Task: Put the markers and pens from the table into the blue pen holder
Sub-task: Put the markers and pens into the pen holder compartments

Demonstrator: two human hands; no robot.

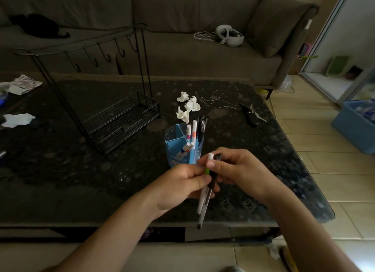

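The blue pen holder (178,148) stands upright on the dark table (81,180), with several markers and pens (194,132) sticking out of its compartments. Just in front of it, my left hand (182,187) grips a white marker with a green band (205,185) and a black pen (207,202), both pointing down toward me. My right hand (237,170) pinches the upper ends of the same two, thumb against the marker's white cap.
A black wire rack with hooks (121,117) stands left of the holder. Crumpled tissues (187,107), a thin cord (217,101) and keys (251,114) lie behind it. Papers (22,85) sit at the far left. A sofa (182,54) lies beyond, a blue bin (357,125) on the floor right.
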